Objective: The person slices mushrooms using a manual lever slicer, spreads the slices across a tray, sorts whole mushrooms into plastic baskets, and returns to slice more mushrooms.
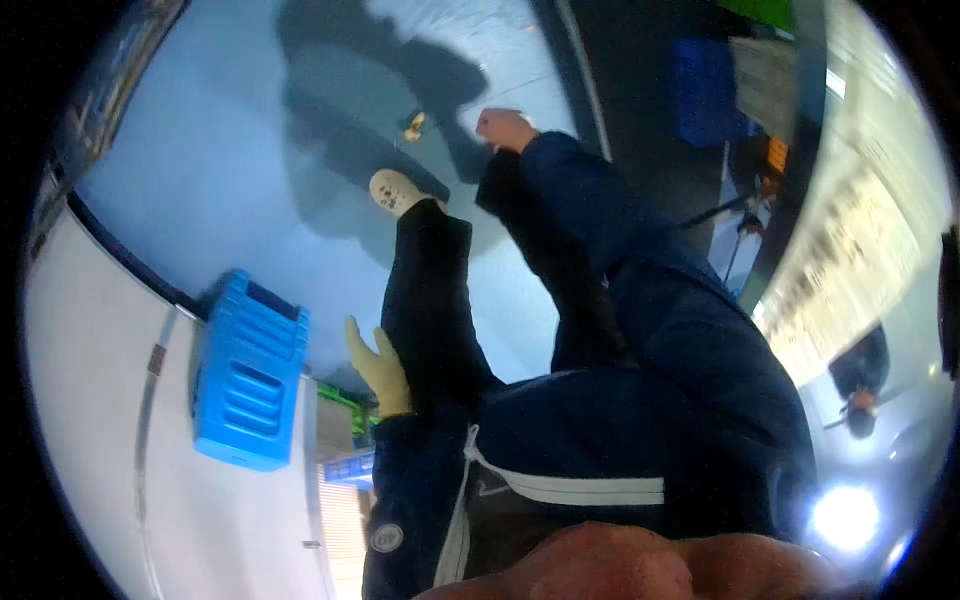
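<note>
My left hand (379, 372), in a pale cream glove, hangs beside my left thigh with its fingers spread and nothing in them. It is a short way right of a blue plastic crate (252, 380), apart from it. My right hand (506, 130) is bare and stretched forward over the blue floor, near my right trouser leg. Its fingers look curled in, and whatever they might hold is hidden. A small yellowish thing (414, 126) lies on the floor left of that hand, too small to name.
My pale, dark-spotted shoe (397, 191) stands on the blue floor (200, 150). White panels (95, 330) run along the left. Green crates (340, 405) show behind my left hand. At the upper right are a dark blue crate (705, 90) and a sheet with print (850, 260). A lamp (846, 517) glares lower right.
</note>
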Motion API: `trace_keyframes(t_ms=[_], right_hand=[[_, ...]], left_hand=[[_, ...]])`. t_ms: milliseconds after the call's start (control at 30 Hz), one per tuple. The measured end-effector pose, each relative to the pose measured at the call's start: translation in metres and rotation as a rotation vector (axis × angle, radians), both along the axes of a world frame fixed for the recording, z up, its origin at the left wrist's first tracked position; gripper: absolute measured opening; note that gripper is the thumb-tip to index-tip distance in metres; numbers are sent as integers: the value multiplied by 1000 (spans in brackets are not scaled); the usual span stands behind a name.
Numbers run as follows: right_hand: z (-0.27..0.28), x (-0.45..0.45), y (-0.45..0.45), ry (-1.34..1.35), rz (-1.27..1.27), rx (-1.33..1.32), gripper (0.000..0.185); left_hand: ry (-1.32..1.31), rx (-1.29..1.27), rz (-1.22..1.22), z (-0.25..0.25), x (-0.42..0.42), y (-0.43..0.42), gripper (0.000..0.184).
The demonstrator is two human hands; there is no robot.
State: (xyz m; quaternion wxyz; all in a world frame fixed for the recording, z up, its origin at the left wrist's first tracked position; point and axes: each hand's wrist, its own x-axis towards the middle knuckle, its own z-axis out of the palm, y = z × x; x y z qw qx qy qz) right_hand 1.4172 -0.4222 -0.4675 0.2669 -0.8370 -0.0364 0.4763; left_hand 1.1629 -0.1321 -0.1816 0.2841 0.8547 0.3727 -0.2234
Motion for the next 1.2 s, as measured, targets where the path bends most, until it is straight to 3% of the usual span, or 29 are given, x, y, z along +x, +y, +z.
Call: trace_keyframes(t_ms=[67, 100, 200, 233, 267, 333, 467, 600, 667, 733, 867, 1033, 1067, 1133, 1200], right_hand=[[-39, 16, 33, -5, 110, -23, 33], [-70, 5, 45, -146, 120, 0, 32], [-126, -16, 89, -251, 296, 6, 30], [-145, -30, 106, -327, 384, -33, 23], [-158, -40, 111, -389, 462, -51, 27], [-178, -49, 123, -536, 607, -87, 36], [-236, -59, 119, -631, 630, -33, 19], [-222, -49, 95, -45, 378, 7, 21], [-158, -41, 80, 407, -164, 296, 27], [-65, -28, 67, 614, -429, 502, 30], [144, -13, 36, 660, -877, 803, 28], [429, 8, -53, 173, -933, 1046, 21], [477, 6, -72, 11, -967, 1089, 22], [552, -13, -120, -267, -1112, 1133, 24], [589, -19, -177, -521, -1146, 1081, 26]], left_hand=[[23, -18, 183, -17, -12, -2, 48], [160, 0, 146, -13, -3, -4, 45], [221, 41, 73, -14, -5, -2, 43], [209, 31, 151, -15, -2, 1, 40], [197, 24, 227, -15, -1, 0, 38], [228, 86, 140, -27, -13, 10, 36], [201, 91, 149, -48, -14, 14, 34], [157, 72, 63, -51, -13, 10, 32], [55, 53, -28, -48, -14, 8, 31], [34, 46, -103, -42, -3, -2, 31], [8, -17, -283, -39, -2, -7, 30], [0, -81, -681, -31, 33, -22, 31], [-164, -111, -731, -28, 33, -18, 34], [-137, -224, -780, 13, 65, -36, 35], [-200, -247, -831, 39, 103, -55, 36]])
